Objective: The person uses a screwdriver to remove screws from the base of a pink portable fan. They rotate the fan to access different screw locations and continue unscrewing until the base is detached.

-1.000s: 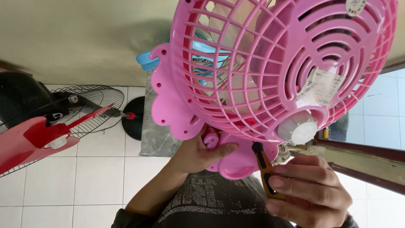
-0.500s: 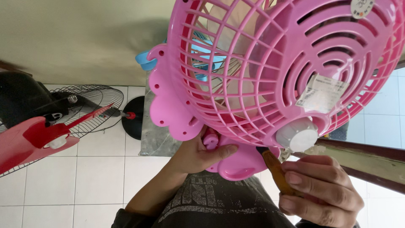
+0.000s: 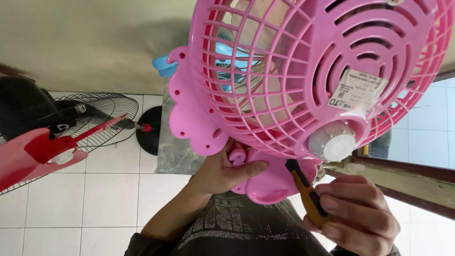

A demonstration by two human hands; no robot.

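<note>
A pink plastic fan [image 3: 303, 71] fills the upper right, its rear grille facing me, with a white round knob [image 3: 332, 142] and a paper label on the back. My left hand [image 3: 222, 170] grips the fan's pink base from below, thumb across it. My right hand [image 3: 355, 213] is closed around a screwdriver [image 3: 305, 192] with a black and orange handle. The tool's tip points up toward the fan's underside beside the knob; the tip itself is hidden.
A red fan blade [image 3: 42, 151] and a black wire fan guard [image 3: 95, 118] lie on the white tiled floor [image 3: 113, 199] at left. A black round stand base [image 3: 151, 128] sits by a grey stone slab [image 3: 173, 151]. A wooden frame [image 3: 417, 175] runs along the right.
The pink fan has shifted slightly left and up in view. My right hand with the screwdriver has risen back toward the fan's underside after dropping lower. My left hand keeps its grip.
</note>
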